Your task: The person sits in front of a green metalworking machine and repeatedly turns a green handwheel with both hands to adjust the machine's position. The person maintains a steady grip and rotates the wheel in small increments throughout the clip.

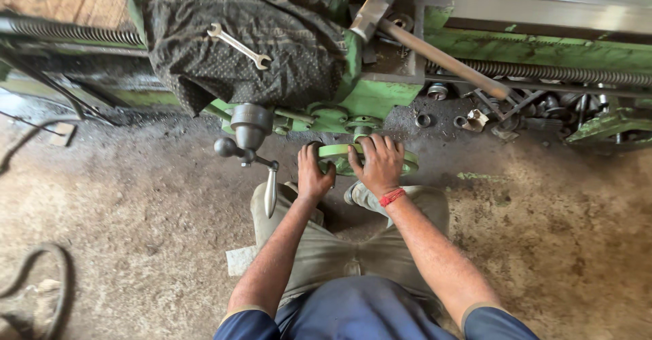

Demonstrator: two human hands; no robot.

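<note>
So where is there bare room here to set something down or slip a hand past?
The dark cloth is bare right of the wrench. Bare floor lies left of the crank handle. Crowded: both hands on the green handwheel, and the scrap parts under the hammer.

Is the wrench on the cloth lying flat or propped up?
Lying flat. The wrench rests along its whole length on the dark cloth draped over the green machine, clear of both hands.
</note>
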